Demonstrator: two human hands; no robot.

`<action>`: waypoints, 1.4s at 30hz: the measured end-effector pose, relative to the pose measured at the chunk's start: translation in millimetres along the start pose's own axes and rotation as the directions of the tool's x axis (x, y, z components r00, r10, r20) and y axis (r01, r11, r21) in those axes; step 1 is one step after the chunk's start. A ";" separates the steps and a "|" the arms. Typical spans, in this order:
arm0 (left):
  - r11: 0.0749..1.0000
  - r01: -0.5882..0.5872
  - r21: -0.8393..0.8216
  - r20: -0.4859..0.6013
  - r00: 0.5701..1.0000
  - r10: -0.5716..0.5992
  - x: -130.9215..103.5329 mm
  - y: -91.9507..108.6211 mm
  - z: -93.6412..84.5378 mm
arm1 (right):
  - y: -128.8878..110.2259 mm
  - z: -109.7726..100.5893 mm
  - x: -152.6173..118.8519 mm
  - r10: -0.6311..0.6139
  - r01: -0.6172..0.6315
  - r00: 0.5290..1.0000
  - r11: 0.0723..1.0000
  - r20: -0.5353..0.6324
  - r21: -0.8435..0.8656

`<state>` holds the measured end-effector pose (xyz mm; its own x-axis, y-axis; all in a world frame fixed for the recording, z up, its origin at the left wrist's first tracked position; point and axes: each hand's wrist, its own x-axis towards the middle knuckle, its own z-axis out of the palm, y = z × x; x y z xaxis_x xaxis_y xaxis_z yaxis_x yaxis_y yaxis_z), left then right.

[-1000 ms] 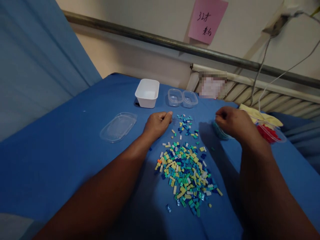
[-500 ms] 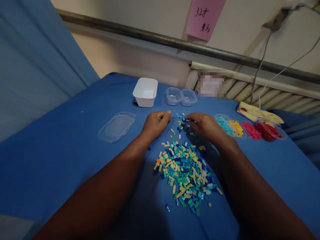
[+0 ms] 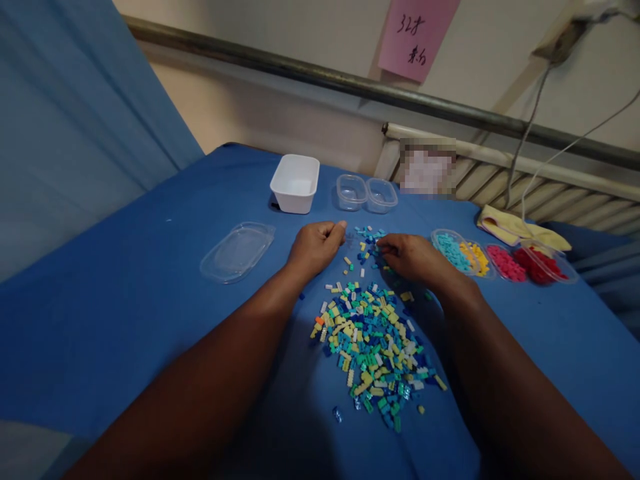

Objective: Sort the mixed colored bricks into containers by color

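Small multicoloured rectangular plastic bricks (image 3: 371, 337) are lying heaped on blue cloth (image 3: 125, 287); prob. light, stiff, slick, best pinched by long sides. L hand (image 3: 316, 248): fingers resting clenched, contents hidden. R hand (image 3: 413, 257): fingers bending by smaller brick cluster (image 3: 369, 233), grip unclear.

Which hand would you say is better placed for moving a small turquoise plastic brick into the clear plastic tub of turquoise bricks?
Probably the right hand: its fingers are beside the loose turquoise plastic bricks, and it lies between them and the clear plastic tub. The left hand is farther from that tub.
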<state>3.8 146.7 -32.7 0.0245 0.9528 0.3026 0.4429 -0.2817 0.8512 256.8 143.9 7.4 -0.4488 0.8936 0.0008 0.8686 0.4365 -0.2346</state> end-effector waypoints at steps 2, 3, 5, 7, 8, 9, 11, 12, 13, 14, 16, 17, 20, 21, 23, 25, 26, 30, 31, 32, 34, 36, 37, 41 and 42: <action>1.000 0.004 0.006 0.000 1.000 -0.004 0.1 0.1 -0.1 | 1.3 -1.2 -0.9 0.027 -0.027 1.000 0.999 0.002 -0.033; 1.000 0.006 0.008 0.000 1.000 -0.006 0.1 0.1 -0.2 | 2.4 -1.7 -1.2 0.031 -0.031 1.000 0.998 0.005 -0.050; 1.000 0.009 0.005 0.006 1.000 -0.009 0.3 0.0 -0.5 | 5.7 -3.2 -1.9 0.026 -0.026 1.000 0.998 0.013 -0.059; 1.000 0.011 0.000 0.015 1.000 -0.011 0.5 -0.2 -0.9 | 9.6 -5.1 -2.9 0.022 -0.022 1.000 0.999 0.018 -0.038; 1.000 0.013 -0.001 0.019 1.000 -0.013 0.6 -0.3 -1.0 | 11.2 -6.1 -3.4 0.022 -0.022 1.000 0.999 0.020 -0.026; 1.000 0.014 -0.003 0.021 1.000 -0.014 0.6 -0.3 -1.1 | 12.4 -7.0 -4.0 0.022 -0.021 0.999 1.000 0.024 -0.017; 1.000 0.010 -0.003 0.021 1.000 -0.010 0.7 -0.2 -1.2 | 13.0 -8.4 -4.8 0.010 -0.009 0.999 1.000 0.042 -0.019; 1.000 0.007 -0.003 0.021 1.000 -0.007 0.6 0.0 -1.2 | 12.5 -8.7 -5.1 0.003 -0.002 0.999 1.000 0.048 -0.029; 1.000 0.005 -0.002 0.020 1.000 -0.005 0.5 0.3 -1.1 | 11.6 -8.9 -5.2 -0.003 0.005 0.999 0.999 0.053 -0.043; 1.000 0.003 -0.001 0.020 1.000 -0.003 0.4 0.6 -1.1 | 10.5 -9.0 -5.3 -0.006 0.010 0.998 0.998 0.058 -0.060; 1.000 0.007 0.000 0.020 1.000 -0.007 0.0 1.5 -1.0 | 8.0 -9.4 -5.4 0.000 0.007 0.997 0.995 0.072 -0.095; 1.000 0.012 -0.001 0.018 1.000 -0.012 -0.2 2.0 -1.0 | 7.0 -9.9 -5.5 0.006 0.003 0.997 0.994 0.081 -0.106; 1.000 0.023 -0.002 0.014 1.000 -0.023 -0.8 3.4 -1.2 | 4.8 -12.8 -6.6 0.016 -0.008 0.995 0.996 0.100 -0.086; 1.000 0.023 -0.001 0.013 1.000 -0.023 -0.9 3.7 -1.2 | 4.6 -13.9 -7.0 0.020 -0.014 0.995 0.998 0.096 -0.063; 1.000 0.017 0.002 0.014 1.000 -0.017 -0.9 3.6 -1.2 | 4.7 -14.5 -7.4 0.033 -0.033 0.998 0.999 0.062 -0.005; 1.000 0.008 0.000 0.017 1.000 -0.008 -0.7 2.8 -1.0 | 5.7 -11.9 -6.4 0.036 -0.036 0.999 0.998 -0.007 0.048; 1.000 0.007 0.000 0.018 1.000 -0.007 -0.6 2.2 -0.8 | 6.3 -9.1 -5.3 0.028 -0.025 0.998 0.997 -0.051 0.067; 1.000 0.010 0.008 0.020 1.000 -0.011 0.0 -0.1 -0.3 | 7.5 7.1 2.1 -0.034 0.040 0.989 0.998 -0.146 0.038; 1.000 0.007 0.008 0.021 1.000 -0.007 0.1 -0.4 -0.3 | 7.1 10.6 4.0 -0.047 0.050 0.990 0.999 -0.132 0.016; 1.000 0.002 0.007 0.023 1.000 -0.002 0.1 -0.6 -0.4 | 6.3 13.2 5.8 -0.058 0.058 0.992 0.998 -0.109 -0.010; 1.000 -0.002 0.007 0.027 1.000 0.002 0.0 -0.7 -0.5 | 3.8 15.4 8.2 -0.065 0.061 0.996 0.996 -0.062 -0.061; 1.000 0.000 0.008 0.027 1.000 0.000 -0.2 -0.4 -0.5 | 0.7 14.1 8.7 -0.045 0.041 0.998 0.994 -0.036 -0.101; 1.000 0.003 0.007 0.025 1.000 -0.003 -0.3 -0.2 -0.4 | -0.9 12.5 8.1 -0.030 0.027 0.999 0.993 -0.028 -0.116; 1.000 0.011 0.003 0.021 1.000 -0.011 -0.6 0.7 -0.2 | -5.8 4.4 2.8 0.007 -0.005 1.000 0.988 0.015 -0.152; 1.000 0.009 0.001 0.023 1.000 -0.009 -0.6 0.9 -0.2 | -6.8 2.7 1.4 0.009 -0.005 1.000 0.987 0.024 -0.159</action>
<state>4.1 145.9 -32.0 0.0409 0.9576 0.2850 0.4442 -0.2730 0.8534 249.7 141.9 6.3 -0.4458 0.8948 -0.0247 0.8933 0.4430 -0.0767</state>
